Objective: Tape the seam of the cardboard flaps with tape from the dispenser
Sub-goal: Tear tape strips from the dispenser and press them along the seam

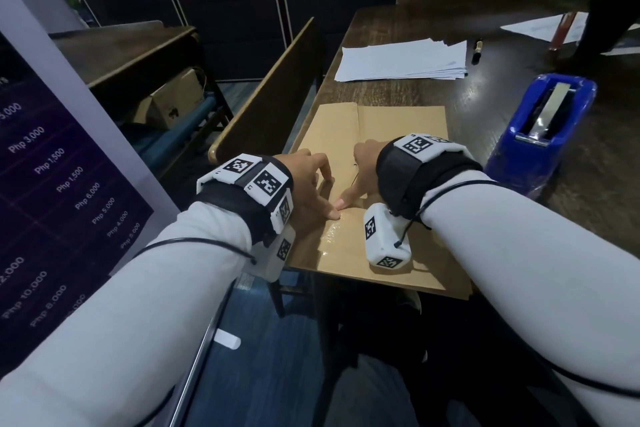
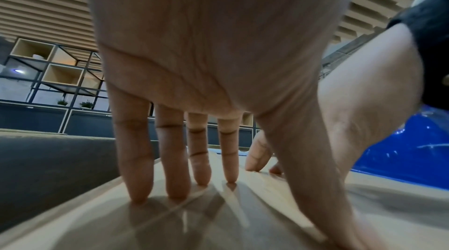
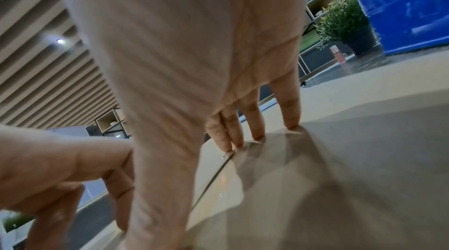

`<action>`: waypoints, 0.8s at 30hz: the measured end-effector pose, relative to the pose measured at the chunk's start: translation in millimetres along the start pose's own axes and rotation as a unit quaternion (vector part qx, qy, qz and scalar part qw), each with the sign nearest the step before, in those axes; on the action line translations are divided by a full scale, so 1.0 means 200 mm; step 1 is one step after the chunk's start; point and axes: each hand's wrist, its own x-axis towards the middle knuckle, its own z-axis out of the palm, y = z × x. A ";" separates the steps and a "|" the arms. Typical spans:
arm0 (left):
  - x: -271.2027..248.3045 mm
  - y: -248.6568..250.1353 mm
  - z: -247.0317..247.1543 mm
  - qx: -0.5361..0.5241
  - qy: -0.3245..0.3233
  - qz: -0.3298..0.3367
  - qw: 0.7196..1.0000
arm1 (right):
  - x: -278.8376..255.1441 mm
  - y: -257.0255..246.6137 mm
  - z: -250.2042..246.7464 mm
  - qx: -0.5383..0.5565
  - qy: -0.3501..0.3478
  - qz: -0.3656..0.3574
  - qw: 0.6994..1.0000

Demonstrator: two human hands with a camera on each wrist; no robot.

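Nearby, "Php 3,000" poster [image 1: 52, 163], both hands' [image 1: 308, 177] [image 1: 363, 163] grip wide, fingertips pressing taped cardboard [image 1: 398, 121]

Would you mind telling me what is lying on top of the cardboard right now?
A shiny strip of clear tape runs along the near seam of the cardboard, and the left hand and right hand press fingertips on it. The seam beneath the hands is covered.

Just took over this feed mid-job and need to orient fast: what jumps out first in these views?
Both hands meet at the middle of the flat cardboard flaps: the left hand and right hand press straight fingers onto a glossy strip of clear tape along the seam near the table's front edge. The bright blue tape dispenser stands untouched to the right, and a stack of white paper lies beyond the cardboard.
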 end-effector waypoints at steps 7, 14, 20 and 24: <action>-0.04 -0.02 0.02 0.009 -0.005 0.020 1.000 | 0.01 0.04 -0.02 0.029 -0.002 -0.014 0.999; -0.06 -0.06 -0.03 -0.031 -0.031 0.030 0.999 | -0.12 0.12 -0.02 0.092 0.029 -0.052 0.994; -0.05 -0.05 -0.05 -0.106 0.077 0.050 0.990 | -0.25 0.25 0.00 0.179 0.138 -0.078 0.971; -0.04 0.08 -0.09 -0.164 0.165 0.081 0.969 | -0.34 0.37 -0.02 0.196 0.282 -0.114 0.932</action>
